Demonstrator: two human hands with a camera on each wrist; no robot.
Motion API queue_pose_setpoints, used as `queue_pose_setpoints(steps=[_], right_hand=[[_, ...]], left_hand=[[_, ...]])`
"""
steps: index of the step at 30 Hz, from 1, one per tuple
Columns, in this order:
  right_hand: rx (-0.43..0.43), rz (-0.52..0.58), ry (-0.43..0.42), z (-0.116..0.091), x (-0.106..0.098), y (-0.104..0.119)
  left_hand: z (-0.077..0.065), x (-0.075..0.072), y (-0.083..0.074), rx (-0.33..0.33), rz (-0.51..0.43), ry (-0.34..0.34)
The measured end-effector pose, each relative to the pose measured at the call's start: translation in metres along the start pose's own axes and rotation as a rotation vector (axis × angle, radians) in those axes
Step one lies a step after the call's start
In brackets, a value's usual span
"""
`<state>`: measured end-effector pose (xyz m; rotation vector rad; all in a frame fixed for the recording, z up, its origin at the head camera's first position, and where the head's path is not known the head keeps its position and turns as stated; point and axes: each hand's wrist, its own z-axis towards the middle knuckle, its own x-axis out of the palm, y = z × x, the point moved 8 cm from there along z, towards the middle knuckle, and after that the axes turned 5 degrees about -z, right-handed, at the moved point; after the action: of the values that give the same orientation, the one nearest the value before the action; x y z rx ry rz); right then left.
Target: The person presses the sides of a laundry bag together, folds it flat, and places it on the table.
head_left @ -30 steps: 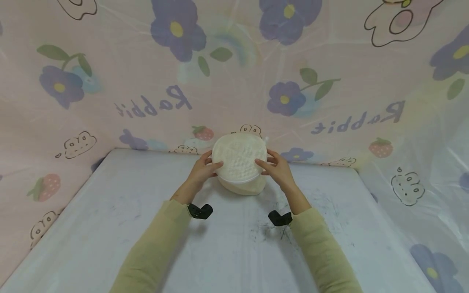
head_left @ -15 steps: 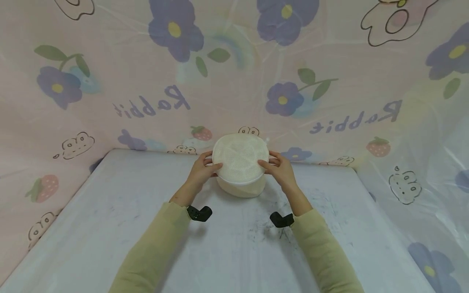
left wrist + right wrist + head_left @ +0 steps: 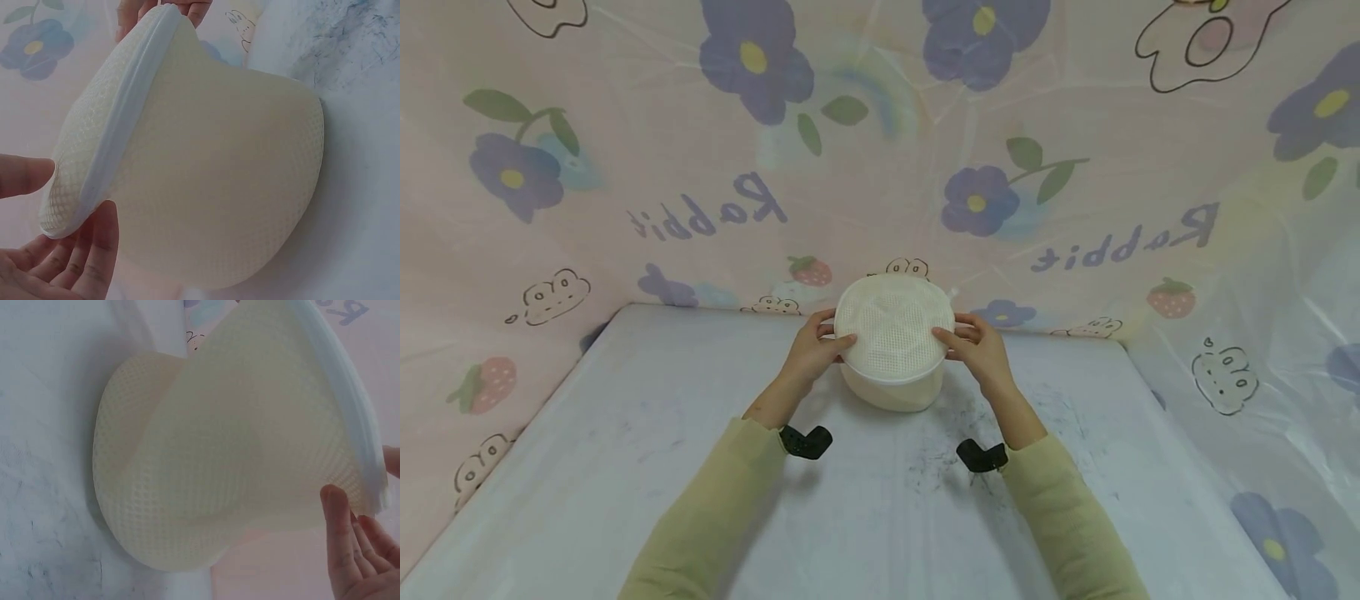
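A cream mesh laundry bag, round and soft-walled, stands on the table close to the back wall. Its top panel tilts toward me, and a white zipper band runs around that panel's edge. On the left side of the rim my left hand pinches the bag, thumb on the top panel and fingers beneath the zipper edge. My right hand pinches the opposite side the same way. Below the zipper, the side wall sags in folds down to the table. The inside of the bag is hidden.
The white table carries dark scuff marks right of centre. A pink plastic sheet printed with flowers, strawberries and rabbits rises behind and along both sides. A black wrist camera sits on the left wrist, another black camera on the right.
My right hand has shifted slightly to the right, and the bag's top panel looks a little wider and flatter. The lower wall shows slightly more below the rim. Both hands keep their hold.
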<state>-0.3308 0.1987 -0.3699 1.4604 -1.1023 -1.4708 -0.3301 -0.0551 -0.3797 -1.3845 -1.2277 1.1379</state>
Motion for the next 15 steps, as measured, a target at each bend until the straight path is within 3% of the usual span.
queue_pose_setpoints(steps=[15], right_hand=[[-0.015,0.083,-0.013,-0.014,0.000,0.000]], left_hand=[[-0.008,-0.004,-0.003,0.023,0.047,0.004]])
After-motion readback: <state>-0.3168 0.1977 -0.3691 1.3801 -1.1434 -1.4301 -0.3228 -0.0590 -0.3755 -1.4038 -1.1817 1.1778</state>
